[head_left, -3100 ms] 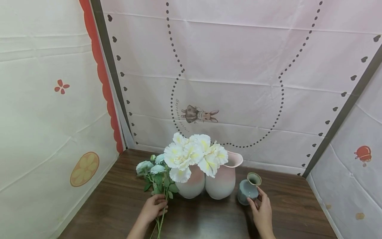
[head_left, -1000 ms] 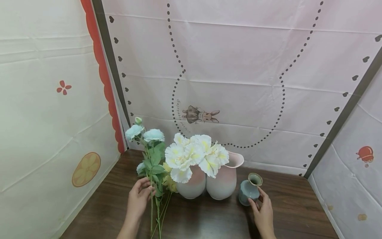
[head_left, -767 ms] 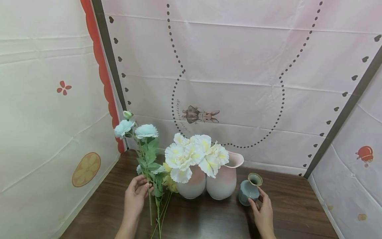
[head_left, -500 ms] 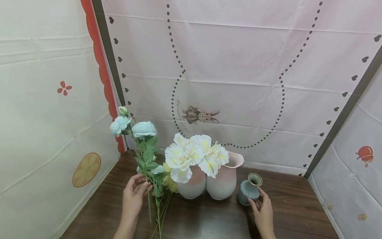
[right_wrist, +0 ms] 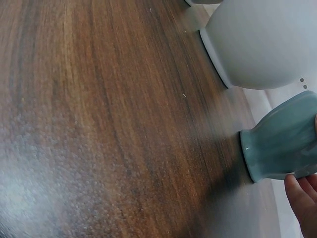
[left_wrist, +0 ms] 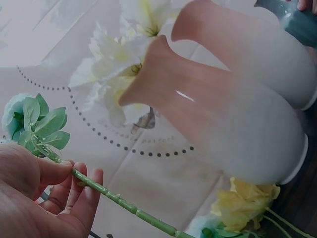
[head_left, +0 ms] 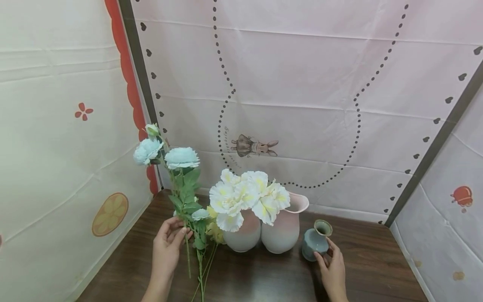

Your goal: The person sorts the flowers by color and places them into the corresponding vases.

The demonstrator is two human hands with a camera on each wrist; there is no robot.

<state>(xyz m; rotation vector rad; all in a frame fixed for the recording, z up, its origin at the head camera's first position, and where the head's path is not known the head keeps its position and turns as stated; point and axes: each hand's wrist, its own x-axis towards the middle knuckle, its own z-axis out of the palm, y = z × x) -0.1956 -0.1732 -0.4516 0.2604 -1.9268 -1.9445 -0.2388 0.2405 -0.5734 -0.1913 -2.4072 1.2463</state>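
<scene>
The blue flower stem (head_left: 180,197) is pinched upright by the left hand (head_left: 166,247), left of the pink vases (head_left: 279,228), blooms raised above them. The small teal vase (head_left: 316,240), right of the pink vases on the worktop (head_left: 264,277), is grasped by the right hand (head_left: 333,270), apparently for steadiness.

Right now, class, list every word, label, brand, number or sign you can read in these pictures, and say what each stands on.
Small curved script beside the rabbit picture on the pink backdrop: too small and blurred to read.
Pink vases, small teal vase, blue flower stem in the left hand, wooden table: no text, label or number visible.
</scene>
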